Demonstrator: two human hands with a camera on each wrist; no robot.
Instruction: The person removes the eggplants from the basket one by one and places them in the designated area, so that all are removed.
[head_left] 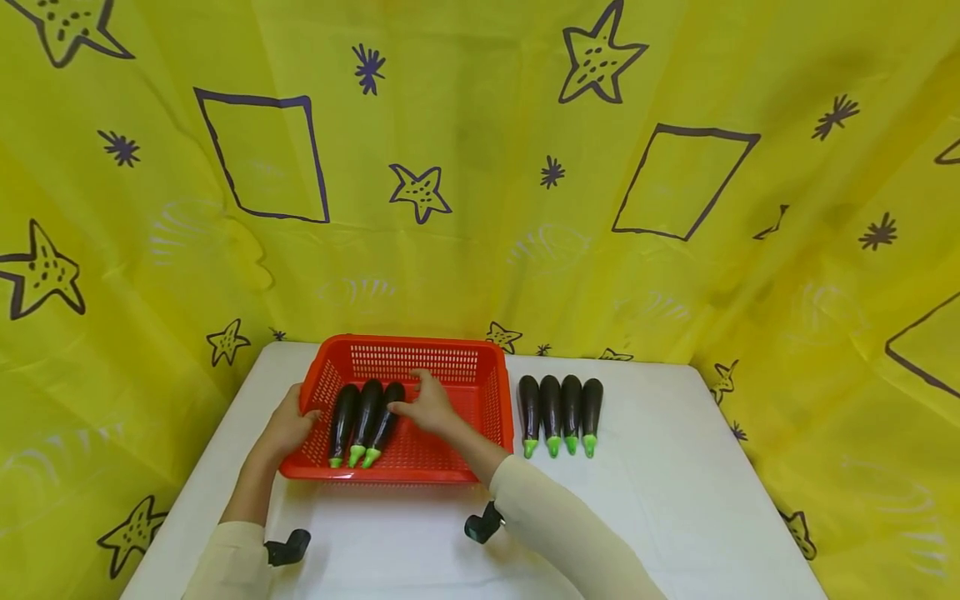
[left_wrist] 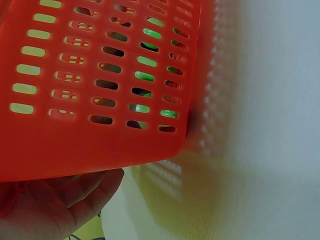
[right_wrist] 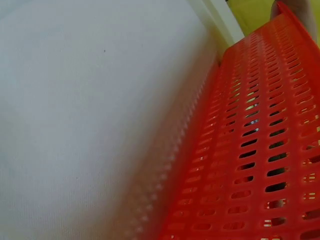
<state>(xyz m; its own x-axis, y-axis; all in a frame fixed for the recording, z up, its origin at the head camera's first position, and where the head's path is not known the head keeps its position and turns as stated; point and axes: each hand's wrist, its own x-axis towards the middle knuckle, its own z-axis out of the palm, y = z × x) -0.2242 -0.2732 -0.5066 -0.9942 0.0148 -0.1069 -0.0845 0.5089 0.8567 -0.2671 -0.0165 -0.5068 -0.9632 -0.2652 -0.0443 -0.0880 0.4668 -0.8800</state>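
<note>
handling, judged by eye: the three eggplants (head_left: 367, 417) in the red basket (head_left: 390, 476) look smooth, glossy and firm, so probably slippery. weight cannot be read from the views; likely light to moderate. skin may bruise if pinched hard. best hold: across the thick dark body, thumb on one side and fingers on the other; the narrow green stem ends (head_left: 356, 455) look a poorer grip.

hands: left hand (head_left: 291, 423) grips the basket's left rim, thumb over the inner side; the left wrist view shows its fingers under the rim. right hand (head_left: 431, 404) is over the inside of the basket, thumb and fingers apart, closed round nothing visible; thumb tip at the edge of the rightmost of the three, contact cannot be told.

container: basket is slotted, seems thin stiff plastic, probably light enough to slide if pushed; the rim looks the sensible place to steady it. contents: three eggplants side by side in its left half, stem ends toward the front wall, the rightmost slanting. through the slots the left wrist view shows green and dark patches.

outside: four more eggplants (head_left: 551, 404) lie in a row on the white table (head_left: 675, 483), just beside the basket's right wall, stems toward the person, apart from both hands.
</note>
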